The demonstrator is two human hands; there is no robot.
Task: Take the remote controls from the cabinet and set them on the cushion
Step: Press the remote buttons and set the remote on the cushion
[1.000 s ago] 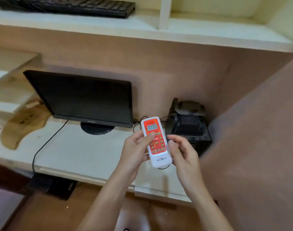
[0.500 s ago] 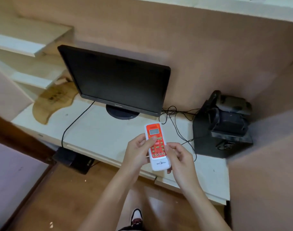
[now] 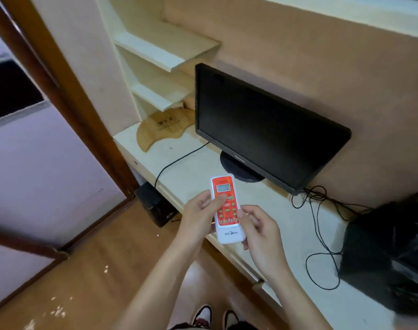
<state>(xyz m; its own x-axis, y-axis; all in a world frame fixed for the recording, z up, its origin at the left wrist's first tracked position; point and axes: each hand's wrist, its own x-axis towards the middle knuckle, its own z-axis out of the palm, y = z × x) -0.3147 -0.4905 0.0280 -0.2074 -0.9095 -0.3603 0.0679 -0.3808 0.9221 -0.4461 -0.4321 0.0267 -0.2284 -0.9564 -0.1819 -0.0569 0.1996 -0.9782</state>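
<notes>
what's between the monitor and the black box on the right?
Head view: loose black cables lying on the shelf, between the monitor and the black box. Nothing else there.

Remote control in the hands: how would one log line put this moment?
object: remote control | left hand: grips it, thumb on buttons | right hand: pinches its edge | place: by cabinet shelf | cushion: not in view

A lived-in room of a home: a built-in cabinet (image 3: 298,55) with cream shelves (image 3: 165,53), a black monitor (image 3: 262,129) and trailing cables (image 3: 322,234) on its desk (image 3: 193,170), a wooden floor (image 3: 96,270), a dark door frame (image 3: 55,86).
</notes>
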